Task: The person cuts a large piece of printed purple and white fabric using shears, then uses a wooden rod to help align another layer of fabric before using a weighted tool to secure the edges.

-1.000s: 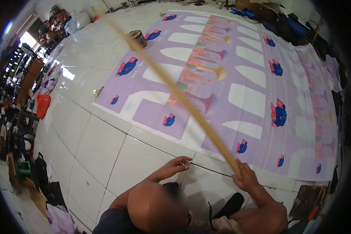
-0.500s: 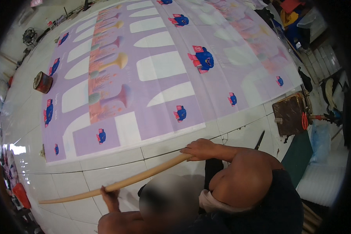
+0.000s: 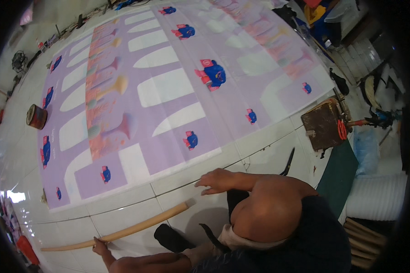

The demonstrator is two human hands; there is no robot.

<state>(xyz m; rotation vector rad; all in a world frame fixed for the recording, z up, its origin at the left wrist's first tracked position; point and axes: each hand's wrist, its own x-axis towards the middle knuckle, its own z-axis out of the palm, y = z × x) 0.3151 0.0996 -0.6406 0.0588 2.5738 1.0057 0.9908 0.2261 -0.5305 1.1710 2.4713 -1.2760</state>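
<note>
A long tan tube (image 3: 141, 226), which looks like cardboard, lies slantwise in front of me above the white tiles. Toward its far left end, my left hand (image 3: 101, 246) is closed around it. My right hand (image 3: 216, 180) holds nothing; its fingers are stretched out and apart, above and to the right of the tube's right end. Beyond both hands a large purple printed sheet (image 3: 171, 160) is spread over the floor, with blue and pink cartoon figures and white arch shapes. Part of it on the right looks covered by a second, paler layer.
A rusty can (image 3: 36, 117) stands on the sheet's left edge. Right of me lie a black-handled blade (image 3: 289, 160), a worn brown box-like block (image 3: 322, 123), a green mat (image 3: 337, 170), a white foam roll (image 3: 376, 195) and several tan tubes (image 3: 362, 241). A red object (image 3: 27, 249) sits far left.
My right hand has let go of the tube and opened. My left hand has shifted left along the tube, whose right end has moved left and down. The view has turned slightly.
</note>
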